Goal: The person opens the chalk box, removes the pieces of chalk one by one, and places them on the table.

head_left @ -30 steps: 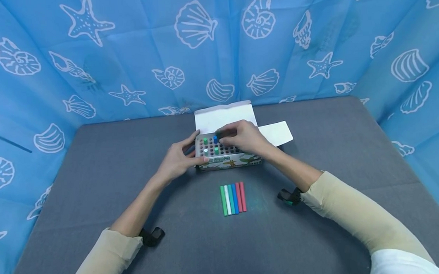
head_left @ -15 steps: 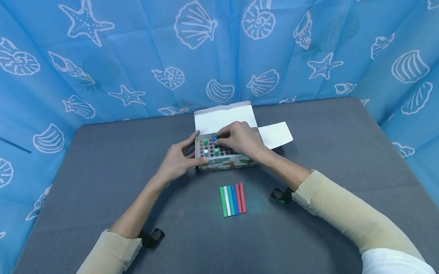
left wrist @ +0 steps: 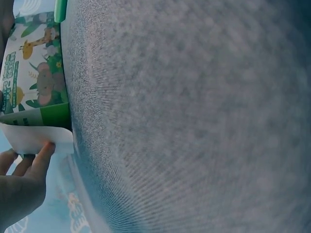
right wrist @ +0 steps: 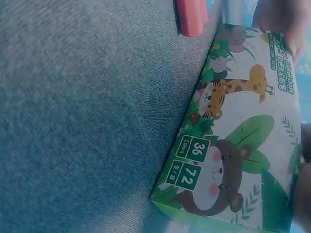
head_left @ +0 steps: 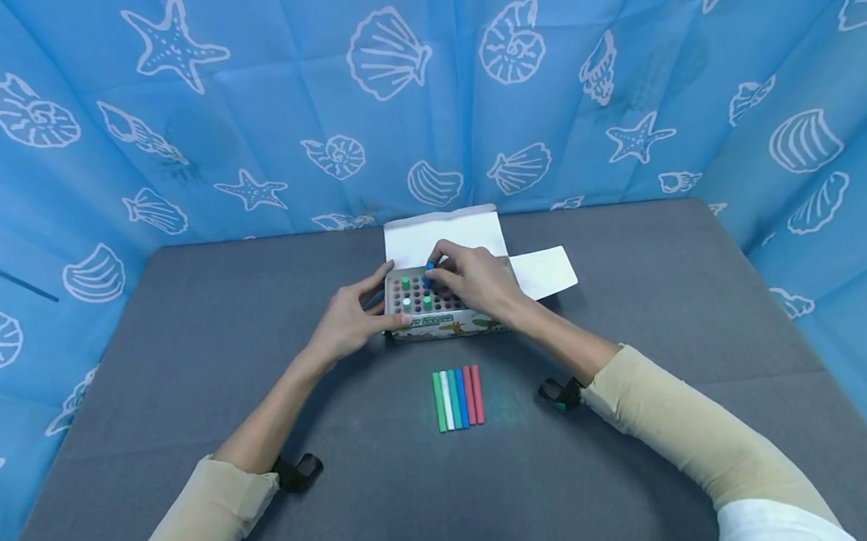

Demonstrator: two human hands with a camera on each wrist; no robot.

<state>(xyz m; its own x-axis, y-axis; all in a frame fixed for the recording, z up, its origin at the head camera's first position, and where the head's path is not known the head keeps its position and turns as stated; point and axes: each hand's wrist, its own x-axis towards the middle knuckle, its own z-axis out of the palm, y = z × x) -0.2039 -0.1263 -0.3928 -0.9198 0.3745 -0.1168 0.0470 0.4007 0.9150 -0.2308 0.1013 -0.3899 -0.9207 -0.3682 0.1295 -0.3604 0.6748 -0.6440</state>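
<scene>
A printed box of coloured chalk [head_left: 447,328] stands in the middle of the table, its lid folded back. My left hand [head_left: 349,317] holds its left end, thumb at the front corner and forefinger at the back one. In the left wrist view, fingertips touch the white end flap [left wrist: 36,138]. Over the holed tray my right hand [head_left: 478,281] pinches a blue chalk stick [head_left: 429,267] between thumb and forefinger; its lower end is at the holes. Two green chalks, one of them [head_left: 427,303] near the front, and a white chalk [head_left: 407,304] stand in other holes.
In front of the box several chalk sticks lie side by side: green [head_left: 439,402], white [head_left: 447,400], teal, blue and two red [head_left: 478,395]. A white side flap [head_left: 544,270] sticks out right of the box. A blue shell-patterned curtain [head_left: 263,108] hangs behind the table.
My right hand has shifted left onto the blue chalk and pinches it; more of the stick shows now than half a second ago. My left hand stays at the box.
</scene>
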